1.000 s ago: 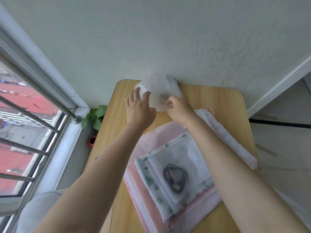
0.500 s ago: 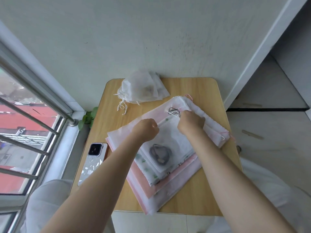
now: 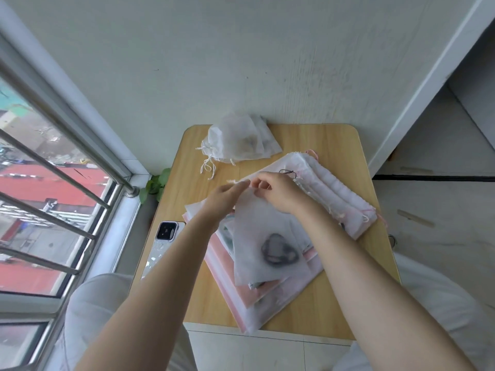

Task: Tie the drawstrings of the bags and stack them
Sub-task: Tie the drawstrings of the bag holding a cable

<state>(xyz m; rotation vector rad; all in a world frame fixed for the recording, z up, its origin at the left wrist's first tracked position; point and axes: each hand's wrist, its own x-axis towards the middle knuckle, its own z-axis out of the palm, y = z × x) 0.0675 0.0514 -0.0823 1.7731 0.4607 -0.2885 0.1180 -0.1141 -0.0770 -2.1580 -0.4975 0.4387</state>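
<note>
1. The left hand [image 3: 223, 195] and the right hand [image 3: 278, 190] meet above the middle of the table [image 3: 334, 140], and each pinches with curled fingertips the top edge of a thin white bag [image 3: 257, 236].
2. This white bag is lifted at its mouth; its lower part hangs down over the pile of flat bags [image 3: 267, 298]. A dark round thing [image 3: 278, 251] shows through the cloth; what it is, I cannot tell.
3. A short piece of white drawstring [image 3: 235, 181] sticks out to the left of the fingers.
4. The pile has pink and white bags and lies on the near half of the table, turned at an angle.
5. At the far edge, near the wall, lies a heap of white bags [image 3: 238, 140] with closed mouths and loose strings.
6. A phone [image 3: 162, 245] lies at the left edge of the table, just beside the pile.
7. A small green plant [image 3: 155, 184] stands below, by the window.
</note>
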